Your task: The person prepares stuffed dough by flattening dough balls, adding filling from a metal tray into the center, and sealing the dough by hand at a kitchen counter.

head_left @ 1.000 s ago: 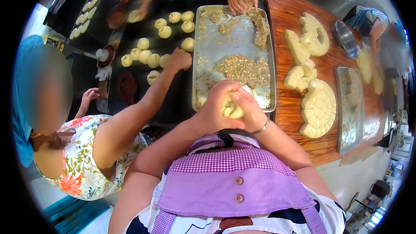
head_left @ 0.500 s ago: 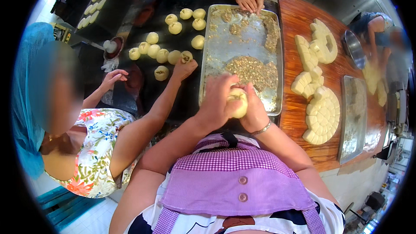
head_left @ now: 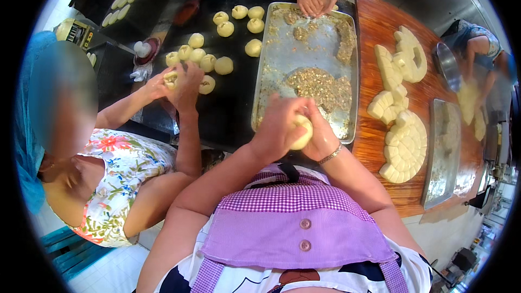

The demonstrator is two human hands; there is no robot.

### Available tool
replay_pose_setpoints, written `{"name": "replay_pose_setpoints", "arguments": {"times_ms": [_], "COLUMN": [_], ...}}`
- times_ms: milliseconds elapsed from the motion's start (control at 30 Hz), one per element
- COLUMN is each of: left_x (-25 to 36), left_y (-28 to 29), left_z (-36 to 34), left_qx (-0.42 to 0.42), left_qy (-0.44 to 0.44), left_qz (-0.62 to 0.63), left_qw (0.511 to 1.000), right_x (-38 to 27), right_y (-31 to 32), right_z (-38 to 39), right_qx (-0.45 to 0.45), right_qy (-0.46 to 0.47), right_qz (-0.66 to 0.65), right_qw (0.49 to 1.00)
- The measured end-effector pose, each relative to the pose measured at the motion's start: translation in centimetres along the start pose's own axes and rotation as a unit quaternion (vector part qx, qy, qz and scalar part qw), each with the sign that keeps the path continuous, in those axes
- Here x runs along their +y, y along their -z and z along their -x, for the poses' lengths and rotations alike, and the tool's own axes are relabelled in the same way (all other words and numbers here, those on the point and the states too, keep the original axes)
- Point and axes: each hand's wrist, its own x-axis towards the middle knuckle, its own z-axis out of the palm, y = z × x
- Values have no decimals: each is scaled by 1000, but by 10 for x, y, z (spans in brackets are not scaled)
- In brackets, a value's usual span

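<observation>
A pale ball of filled dough sits between my two hands, over the near edge of the metal tray. My left hand closes round it from the left, fingers bent over its top. From the other side my right hand cups it, with the fingertips of both hands meeting above. A small greyish flat shape shows beyond my left fingers, too blurred to name. Just past my hands, a heap of crumbly nut filling lies in the tray.
Several dough balls stand on the black table at left, where a co-worker's hands hold another. Across the tray are another person's hands. Cut dough pieces cover part of the wooden board at right, near a metal bowl.
My fingers have drawn together over the top of the dough ball. The co-worker at left has lifted a dough ball off the table and holds it in both hands.
</observation>
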Motion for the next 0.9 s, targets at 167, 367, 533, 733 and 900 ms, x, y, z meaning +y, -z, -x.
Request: {"name": "replay_pose_setpoints", "arguments": {"times_ms": [167, 367, 533, 733, 900], "left_x": [3, -14, -6, -20, -25], "left_y": [-14, -11, 4, -18, -30], "left_z": [0, 3, -7, 9, 30], "left_qx": [71, 72, -72, 76, 150], "left_qy": [33, -13, -78, 24, 319], "left_qz": [-2, 68, 50, -7, 358], "left_qw": [997, 995, 993, 997, 865], "right_x": [6, 23, -6, 27, 50], "right_y": [-1, -2, 6, 4, 27], "right_z": [-2, -9, -10, -22, -35], "right_qx": [27, -16, -43, 18, 55], "right_qy": [141, 127, -100, 219, 213], "right_qz": [198, 57, -68, 159, 254], "right_qw": [970, 990, 992, 962, 942]}}
